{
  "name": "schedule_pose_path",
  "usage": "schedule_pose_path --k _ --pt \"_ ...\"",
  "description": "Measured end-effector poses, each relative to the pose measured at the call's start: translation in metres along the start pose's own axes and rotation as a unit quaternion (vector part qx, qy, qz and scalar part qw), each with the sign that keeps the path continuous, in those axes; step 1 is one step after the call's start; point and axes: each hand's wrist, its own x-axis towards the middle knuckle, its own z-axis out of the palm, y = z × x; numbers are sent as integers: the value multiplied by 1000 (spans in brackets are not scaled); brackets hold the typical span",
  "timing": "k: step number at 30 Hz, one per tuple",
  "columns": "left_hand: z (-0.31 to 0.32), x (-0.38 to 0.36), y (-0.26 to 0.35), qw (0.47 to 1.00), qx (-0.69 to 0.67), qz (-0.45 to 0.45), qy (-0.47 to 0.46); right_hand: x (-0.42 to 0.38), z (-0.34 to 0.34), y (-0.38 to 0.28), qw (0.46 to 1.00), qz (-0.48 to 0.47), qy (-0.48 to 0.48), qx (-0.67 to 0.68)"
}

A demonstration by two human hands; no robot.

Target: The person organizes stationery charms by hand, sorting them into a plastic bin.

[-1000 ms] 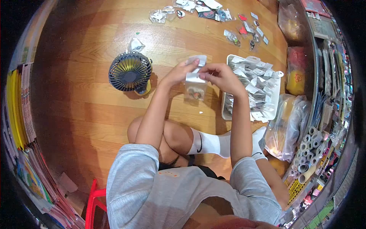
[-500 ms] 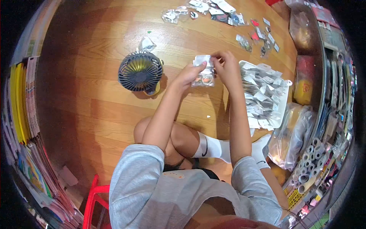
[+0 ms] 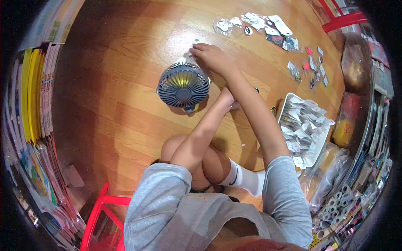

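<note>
My right hand [image 3: 211, 57] reaches across my left arm to the far side of the fan, fingers stretched out with the tips right at a small white packet [image 3: 184, 57] on the wooden floor. Its thumb is hidden. My left hand [image 3: 228, 98] stays low under the right forearm, which covers most of its fingers. A bit of a clear plastic packet [image 3: 235, 106] shows at that hand, closed on it. Just left of the hands stands a dark round desk fan [image 3: 183, 87] with a yellow centre.
On the right sits a white tray [image 3: 286, 102] heaped with small carded packets. Several more packets [image 3: 276, 31] lie scattered at the back right. Shelves with magazines [image 3: 35, 96] line the left; bagged goods and paper rolls [image 3: 335, 207] the right. Red stools [image 3: 98, 209] stand at the edges.
My right hand has left the packet at my left hand and swung left across to the white packet behind the fan. The view has shifted, and the right forearm now covers the left hand.
</note>
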Motion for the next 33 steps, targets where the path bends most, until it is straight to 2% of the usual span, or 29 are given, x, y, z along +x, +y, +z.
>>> schedule_pose_path --k 1,2,3,4,5,6,7,8,9,10,11,13,15,17,18,19,22,26,27,28,33 --pt "4 0 -1 997 77 -3 13 -5 -13 -6 1000 3 -3 -3" --pt "3 4 -7 997 77 -5 7 -10 -24 -10 987 141 -17 73" --pt "-1 11 -14 994 100 -25 -21 -17 -33 -12 950 276 -27 146" --pt "-4 18 -20 990 124 -44 -49 -25 -43 -15 922 315 100 202" --pt "-4 20 -20 990 123 -45 -55 -35 -53 -17 922 317 100 196" --pt "-3 21 -20 991 130 -30 -24 -47 -65 -20 823 366 196 388" --pt "-3 20 -21 990 137 -16 6 -59 -77 -23 675 394 283 556" --pt "8 4 -8 993 107 -32 23 -73 -89 -27 677 398 287 548" --pt "5 5 -11 994 107 -37 14 -87 -101 -32 655 444 284 541" --pt "0 11 -14 993 115 0 22 -100 -113 -36 630 488 282 534" --pt "-2 14 -15 991 123 39 31 -116 -120 -39 632 491 287 527" --pt "-2 12 -12 991 121 47 11 -145 -128 -48 572 489 304 584" --pt "1 10 -10 991 118 58 -5 -159 -136 -66 570 498 311 574" --pt "6 3 -6 991 97 54 -77 -170 -133 -79 561 517 338 551" --pt "8 -2 -2 986 108 39 -118 -171 -132 -86 536 531 364 546" --pt "14 -8 0 986 107 37 -120 -173 -131 -91 536 533 365 544" --pt "24 -19 3 977 183 64 -84 -177 -128 -100 543 538 293 575" --pt "15 -13 1 968 138 122 -168 -179 -125 -100 526 548 262 595" --pt "14 -13 2 960 128 149 -201 -180 -125 -100 499 543 255 625" --pt "12 -10 1 960 127 149 -200 -181 -125 -99 473 538 248 653" --pt "11 -9 2 959 110 82 -248 -187 -121 -96 468 516 232 679"
